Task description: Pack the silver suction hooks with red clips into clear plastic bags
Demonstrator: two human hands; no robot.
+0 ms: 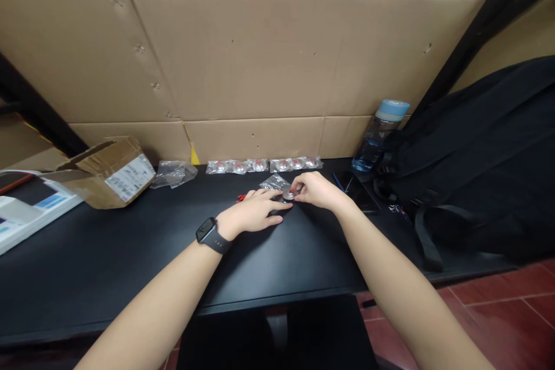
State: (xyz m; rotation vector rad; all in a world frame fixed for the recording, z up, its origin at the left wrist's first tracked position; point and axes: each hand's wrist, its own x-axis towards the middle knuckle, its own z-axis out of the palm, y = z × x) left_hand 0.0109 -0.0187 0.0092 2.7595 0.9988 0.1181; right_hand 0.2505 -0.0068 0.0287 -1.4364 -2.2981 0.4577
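Note:
A small round silvery disc [287, 196] lies on the black table between my two hands. My left hand [256, 211], with a black watch on its wrist, reaches flat over the table; its fingers are stretched and apart, the fingertips at the disc's left edge. From the right, my right hand [315, 189] pinches a small red piece [292, 190] at the top of the disc. Its exact kind is too small to make out. A clear plastic bag [274, 181] lies just behind the disc. Several red bits [241, 198] show beyond my left hand, partly covered by it.
Several bagged silvery discs with red parts [259, 165] line the table's back edge. An open cardboard box [115, 176], clear plastic wrap [173, 173] and a white item [39, 214] sit left. At right are a water bottle [378, 136], a dark flat object [362, 192] and a black backpack [485, 156].

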